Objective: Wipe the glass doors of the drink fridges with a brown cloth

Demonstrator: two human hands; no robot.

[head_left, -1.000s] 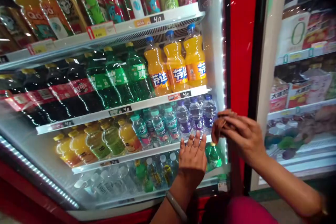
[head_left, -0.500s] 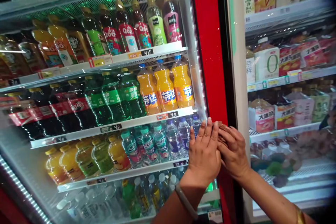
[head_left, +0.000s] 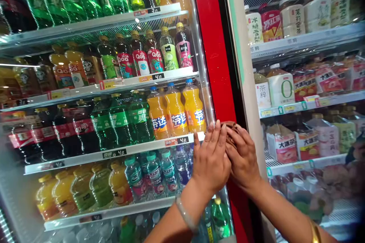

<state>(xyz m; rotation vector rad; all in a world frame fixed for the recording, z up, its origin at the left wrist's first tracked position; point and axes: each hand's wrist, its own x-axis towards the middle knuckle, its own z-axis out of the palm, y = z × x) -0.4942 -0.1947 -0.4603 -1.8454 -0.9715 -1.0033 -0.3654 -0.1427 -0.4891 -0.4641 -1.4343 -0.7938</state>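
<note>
Fingers of the left hand [head_left: 212, 165], extended and seemingly empty, have closed up beside the right hand [head_left: 243, 159], whose bent fingers hold brown cloth [head_left: 228, 123] at the cooler's red right edge [head_left: 214, 53]; both hands now share one spot.

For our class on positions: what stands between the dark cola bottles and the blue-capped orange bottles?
In the head view, green bottles stand between them.

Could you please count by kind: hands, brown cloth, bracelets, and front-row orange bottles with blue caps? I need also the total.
Left hand and right hand: 2
Brown cloth: 1
Grey bracelet and gold bracelet: 2
Front-row orange bottles with blue caps: 3
Total: 8
</note>
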